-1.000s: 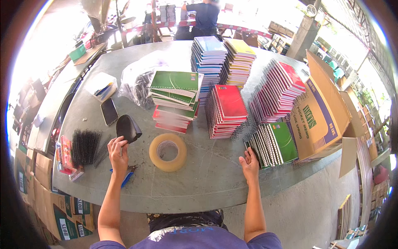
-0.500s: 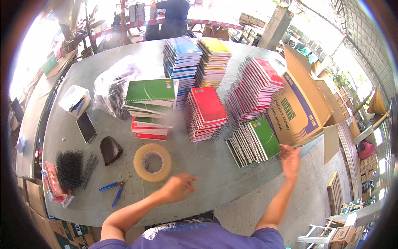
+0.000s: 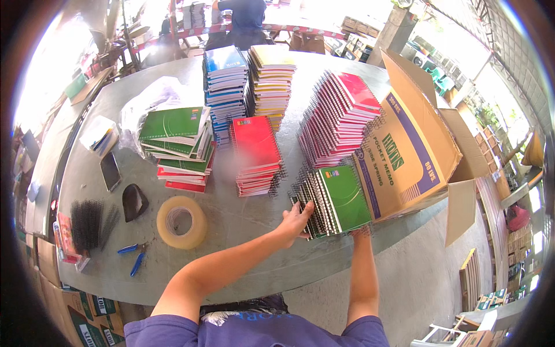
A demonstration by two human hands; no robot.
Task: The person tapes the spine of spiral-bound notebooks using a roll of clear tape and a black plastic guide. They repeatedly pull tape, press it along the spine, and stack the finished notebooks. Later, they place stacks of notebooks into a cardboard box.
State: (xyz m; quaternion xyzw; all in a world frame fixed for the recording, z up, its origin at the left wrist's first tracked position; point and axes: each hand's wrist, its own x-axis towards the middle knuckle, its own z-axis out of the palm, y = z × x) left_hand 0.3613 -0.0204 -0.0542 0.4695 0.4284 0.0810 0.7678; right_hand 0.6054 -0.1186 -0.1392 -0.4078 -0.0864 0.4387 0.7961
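A stack of green spiral notebooks (image 3: 347, 196) leans at the right of the table, its coils fanned toward the left. My left hand (image 3: 296, 222) grips the coil side of this stack, thumb and fingers pressed on it. At the near edge my right hand (image 3: 361, 232) holds the stack, its fingers mostly hidden beneath the covers. Directly behind stands a tall stack of red spiral notebooks (image 3: 341, 118). A shorter red notebook stack (image 3: 254, 150) stands to the left of the green one.
An open cardboard box (image 3: 404, 156) lies right of the stacks. Blue notebooks (image 3: 225, 87), yellow-covered notebooks (image 3: 272, 81) and a mixed green-and-red pile (image 3: 173, 139) stand farther left. Nearer are a tape roll (image 3: 163, 222), blue cutters (image 3: 136, 257), black coils (image 3: 87, 225) and a phone (image 3: 110, 172).
My left hand has moved right from above the bare table onto the coil side of the green notebooks. My right hand has shifted from their right corner to the near edge. The view has turned slightly.
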